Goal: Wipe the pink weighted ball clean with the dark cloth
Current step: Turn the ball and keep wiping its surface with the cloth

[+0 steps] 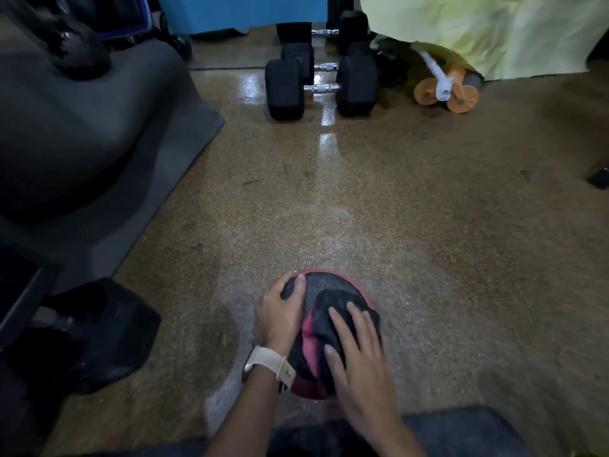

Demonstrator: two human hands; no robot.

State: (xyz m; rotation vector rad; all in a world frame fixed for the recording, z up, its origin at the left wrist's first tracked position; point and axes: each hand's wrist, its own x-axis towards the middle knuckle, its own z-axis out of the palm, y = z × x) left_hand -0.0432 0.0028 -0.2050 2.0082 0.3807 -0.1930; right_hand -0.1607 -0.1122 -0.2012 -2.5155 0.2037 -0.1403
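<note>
The pink and black weighted ball (pixel 308 329) rests on the speckled floor just in front of my knees. My left hand (pixel 280 311) cups its left side, fingers curled over the top, a beige watch on the wrist. The dark cloth (pixel 333 311) lies bunched over the ball's right upper side. My right hand (pixel 357 357) presses flat on the cloth, fingers spread. Much of the ball's right half is hidden under the cloth and hand.
Black hex dumbbells (pixel 321 89) stand in a row at the far middle. An orange ab roller (pixel 445 94) lies at the far right below a yellow-green cloth (pixel 494 31). A dark mat (pixel 148 179) and a black weight (pixel 108 334) sit at the left.
</note>
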